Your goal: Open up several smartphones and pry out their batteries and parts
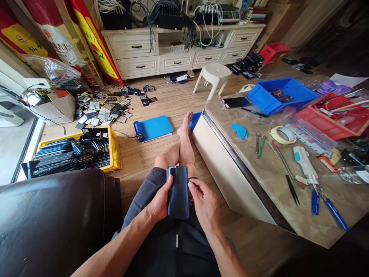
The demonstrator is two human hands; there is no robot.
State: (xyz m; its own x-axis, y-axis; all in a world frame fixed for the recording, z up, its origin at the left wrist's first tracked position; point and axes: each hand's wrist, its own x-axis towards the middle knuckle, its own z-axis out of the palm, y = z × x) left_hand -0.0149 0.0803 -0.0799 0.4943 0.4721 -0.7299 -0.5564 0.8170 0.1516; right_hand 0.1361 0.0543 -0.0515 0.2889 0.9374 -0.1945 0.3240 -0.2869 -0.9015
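A dark blue smartphone (178, 196) lies back side up over my lap, its camera strip at the upper left. My left hand (161, 198) grips it along the left edge, with the thumb on the back near the cameras. At the phone's right edge, my right hand (205, 200) is closed, thumb and index finger pinching a thin dark piece (193, 178) by the upper corner. What exactly that piece is cannot be made out, and the fingers below it are partly hidden. A small white stick-like object (177, 241) shows on my dark clothing below the phone.
To the right stands a table (253, 181) with blue-handled pliers (328, 207), tweezers (293, 190), tape (282, 135) and a blue bin (284, 94). A yellow crate (115, 152) of phone parts and a blue pad (157, 127) sit on the floor. A white stool (215, 73) stands ahead.
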